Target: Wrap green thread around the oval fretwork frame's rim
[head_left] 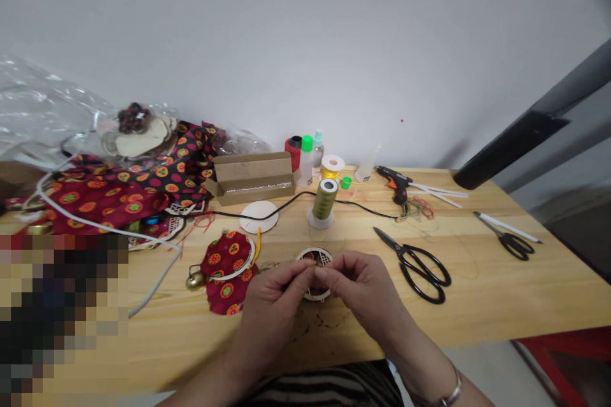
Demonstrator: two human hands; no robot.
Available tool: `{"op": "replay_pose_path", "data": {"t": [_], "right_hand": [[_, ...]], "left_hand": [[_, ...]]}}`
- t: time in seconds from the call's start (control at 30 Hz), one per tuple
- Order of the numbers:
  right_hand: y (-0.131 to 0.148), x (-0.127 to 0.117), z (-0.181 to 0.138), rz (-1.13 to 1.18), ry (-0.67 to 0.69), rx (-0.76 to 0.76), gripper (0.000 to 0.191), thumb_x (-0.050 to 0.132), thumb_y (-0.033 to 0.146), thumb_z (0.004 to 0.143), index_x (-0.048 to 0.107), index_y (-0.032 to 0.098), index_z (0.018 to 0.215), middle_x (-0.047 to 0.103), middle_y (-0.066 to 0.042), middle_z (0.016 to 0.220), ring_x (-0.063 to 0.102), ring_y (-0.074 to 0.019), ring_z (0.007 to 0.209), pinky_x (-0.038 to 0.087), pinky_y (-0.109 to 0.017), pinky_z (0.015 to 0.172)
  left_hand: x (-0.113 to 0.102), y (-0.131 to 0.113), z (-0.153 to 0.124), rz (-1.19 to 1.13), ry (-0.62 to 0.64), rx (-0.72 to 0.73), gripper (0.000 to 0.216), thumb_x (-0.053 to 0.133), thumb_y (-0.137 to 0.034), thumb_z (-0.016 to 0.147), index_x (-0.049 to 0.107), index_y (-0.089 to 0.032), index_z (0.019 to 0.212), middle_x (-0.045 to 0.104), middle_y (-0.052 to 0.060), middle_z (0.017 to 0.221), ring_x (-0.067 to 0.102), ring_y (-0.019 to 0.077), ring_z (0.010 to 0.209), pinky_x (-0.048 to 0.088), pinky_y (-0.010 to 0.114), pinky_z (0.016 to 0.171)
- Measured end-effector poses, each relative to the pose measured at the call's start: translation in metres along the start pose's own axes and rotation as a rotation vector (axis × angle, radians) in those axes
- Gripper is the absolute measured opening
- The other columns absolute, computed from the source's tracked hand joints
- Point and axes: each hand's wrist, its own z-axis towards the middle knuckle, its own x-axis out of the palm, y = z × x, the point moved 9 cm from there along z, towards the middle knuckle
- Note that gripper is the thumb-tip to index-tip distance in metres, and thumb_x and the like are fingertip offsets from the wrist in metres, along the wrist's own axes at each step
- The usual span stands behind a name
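Near the table's front edge, my left hand and my right hand meet fingertip to fingertip. Both are closed in a pinch, and whatever small thing lies between the fingertips is too small to make out. Just beyond and partly behind them is a round, pale lattice frame with dark fabric inside. To the left lie round pieces of red patterned fabric with a pale curved rim, a yellow strip and a brass bell. A spool of olive thread stands upright beyond my hands.
Black-handled scissors lie right of my hands, smaller scissors farther right. At the back are an open cardboard box, glue bottles and a glue gun. A white cable crosses the heaped fabric at left.
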Motion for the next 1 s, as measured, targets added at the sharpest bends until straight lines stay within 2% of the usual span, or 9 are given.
{"op": "replay_pose_path", "data": {"t": [0.13,0.3,0.47,0.57,0.7,0.87,1.0], "right_hand": [[-0.005,-0.001,0.001,0.008,0.009,0.044,0.026,0.078,0.035,0.058,0.064,0.013,0.057,0.066,-0.002,0.055,0.053,-0.0088,0.049,0.041,-0.021,0.05],[-0.009,-0.002,0.004,0.06,0.014,0.046,0.029,0.081,0.035,0.054,0.06,0.014,0.057,0.065,-0.001,0.055,0.057,-0.0106,0.051,0.044,-0.023,0.054],[-0.007,0.001,0.004,0.182,0.04,0.017,0.03,0.082,0.028,0.053,0.064,0.015,0.073,0.059,0.005,0.051,0.055,-0.0088,0.048,0.046,-0.022,0.052],[-0.005,0.003,0.004,0.228,0.07,0.015,0.027,0.081,0.024,0.054,0.067,0.015,0.075,0.057,0.007,0.049,0.05,-0.0061,0.044,0.039,-0.018,0.045],[-0.007,0.007,0.004,0.32,0.13,0.041,0.02,0.08,0.018,0.055,0.069,0.015,0.072,0.061,0.005,0.053,0.048,-0.0038,0.043,0.031,-0.015,0.039],[-0.012,0.009,0.004,0.341,0.184,0.083,0.019,0.081,0.018,0.054,0.069,0.015,0.069,0.064,0.002,0.055,0.049,-0.0049,0.044,0.022,-0.015,0.036],[-0.017,0.009,0.004,0.312,0.236,0.123,0.019,0.081,0.019,0.056,0.069,0.015,0.07,0.063,0.002,0.052,0.051,-0.0055,0.045,0.019,-0.015,0.036]], "left_hand": [[-0.001,-0.003,-0.001,-0.007,-0.014,0.031,0.012,0.066,-0.017,0.071,0.077,-0.023,0.071,0.075,-0.003,0.065,0.065,0.0134,0.061,0.05,0.018,0.059],[-0.001,-0.003,-0.001,-0.028,-0.028,0.033,0.014,0.066,-0.016,0.069,0.077,-0.025,0.072,0.076,-0.003,0.068,0.067,0.0137,0.063,0.051,0.018,0.059],[0.002,-0.003,-0.002,0.0,0.015,0.039,0.013,0.065,-0.017,0.071,0.077,-0.023,0.073,0.075,-0.002,0.066,0.065,0.014,0.062,0.05,0.019,0.06],[0.003,-0.001,-0.002,0.024,0.041,0.035,0.012,0.065,-0.019,0.072,0.076,-0.022,0.072,0.074,-0.001,0.067,0.065,0.0147,0.063,0.05,0.019,0.06],[0.007,0.0,-0.003,0.052,0.098,0.016,0.013,0.064,-0.021,0.074,0.076,-0.021,0.07,0.072,-0.001,0.062,0.063,0.0148,0.062,0.048,0.02,0.059],[0.011,0.005,-0.002,0.06,0.149,-0.033,0.015,0.065,-0.026,0.075,0.074,-0.019,0.064,0.07,-0.001,0.06,0.061,0.0146,0.062,0.046,0.02,0.061],[0.013,0.006,-0.002,0.057,0.184,-0.048,0.017,0.065,-0.028,0.075,0.075,-0.019,0.065,0.069,-0.001,0.059,0.06,0.014,0.061,0.045,0.02,0.061]]}}
